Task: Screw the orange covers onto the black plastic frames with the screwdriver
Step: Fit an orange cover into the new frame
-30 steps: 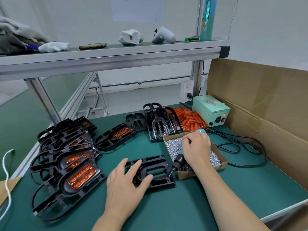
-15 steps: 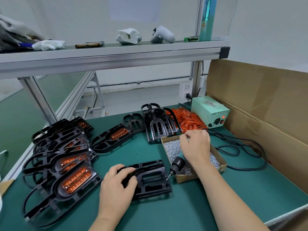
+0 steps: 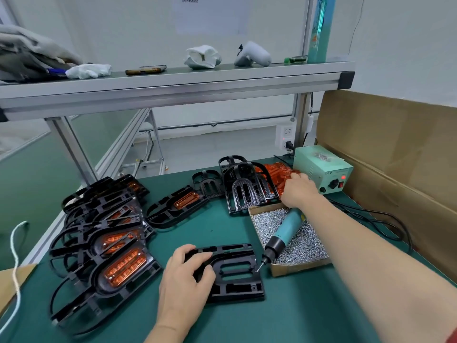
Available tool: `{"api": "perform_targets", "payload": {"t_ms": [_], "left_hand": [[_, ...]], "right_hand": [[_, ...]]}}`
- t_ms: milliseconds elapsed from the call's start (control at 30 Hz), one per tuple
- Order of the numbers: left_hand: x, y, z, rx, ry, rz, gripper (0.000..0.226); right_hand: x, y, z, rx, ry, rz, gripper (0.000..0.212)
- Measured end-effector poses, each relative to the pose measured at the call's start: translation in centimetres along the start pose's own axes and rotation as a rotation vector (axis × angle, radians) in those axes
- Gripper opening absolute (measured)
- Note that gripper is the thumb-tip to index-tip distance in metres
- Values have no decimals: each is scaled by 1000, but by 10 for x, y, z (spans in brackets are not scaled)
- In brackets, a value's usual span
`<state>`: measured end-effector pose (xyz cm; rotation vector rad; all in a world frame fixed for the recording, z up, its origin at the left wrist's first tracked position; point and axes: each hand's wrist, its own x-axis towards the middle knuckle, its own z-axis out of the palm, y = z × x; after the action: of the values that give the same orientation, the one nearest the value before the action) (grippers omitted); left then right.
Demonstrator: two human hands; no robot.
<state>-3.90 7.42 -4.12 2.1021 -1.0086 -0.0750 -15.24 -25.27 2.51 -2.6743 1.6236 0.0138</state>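
Left hand [image 3: 184,276] grips a black plastic frame [image 3: 235,274] on the green worktop [image 3: 217,233]. Right hand [image 3: 298,191] is at the orange plastic covers [image 3: 274,173], grasp unclear. Best to take one and seat it flush.

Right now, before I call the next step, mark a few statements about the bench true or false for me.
1. The left hand grips the black frame. True.
2. That frame already carries an orange cover. False: its opening is bare.
3. The right hand is at the orange covers. True.
4. The screw box is empty. False: it is full of screws.
5. The screwdriver lies on the shelf. False: it is over the screw box.
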Motion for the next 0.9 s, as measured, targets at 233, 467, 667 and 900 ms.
{"api": "perform_targets", "payload": {"t_ms": [233,467,667,900], "left_hand": [[1,2,-3,-18,-9,-13,24],[-1,7,-6,-20,19,26,31],[1,8,-6,-69,44,-25,29],[2,7,-5,-80,53,-22,30]], "right_hand": [[3,0,2,59,46,-59,49],[7,0,7,-168,108,-59,48],[5,1,6,-62,144,-27,47],[0,4,5,122,236,-5,44]]}}
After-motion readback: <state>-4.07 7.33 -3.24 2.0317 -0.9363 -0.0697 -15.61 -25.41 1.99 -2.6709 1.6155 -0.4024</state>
